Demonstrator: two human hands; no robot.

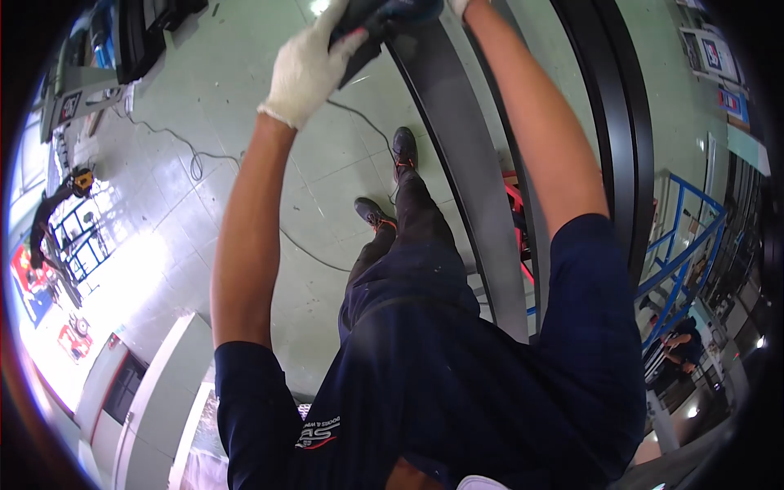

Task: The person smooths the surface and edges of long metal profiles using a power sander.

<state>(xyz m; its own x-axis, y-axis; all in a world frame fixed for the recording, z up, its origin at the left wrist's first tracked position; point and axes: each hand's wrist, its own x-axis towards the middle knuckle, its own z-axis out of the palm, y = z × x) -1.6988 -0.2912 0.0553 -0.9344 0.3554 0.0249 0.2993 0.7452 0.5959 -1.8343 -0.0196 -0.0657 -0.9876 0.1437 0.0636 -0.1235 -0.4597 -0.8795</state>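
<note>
At the top of the head view, my left hand, in a whitish glove, wraps round a dark blue and black power tool with a red part by the thumb. The tool is partly cut off by the frame's top edge, over the upper end of a long dark grey profile. Only a little of my right hand, also gloved, shows at the top edge, right beside the tool; its fingers are out of frame.
More long black profiles run alongside on the right. A cable trails over the tiled floor near my feet. Beyond the profiles stands a blue metal frame, with another person near it. White cabinets are at lower left.
</note>
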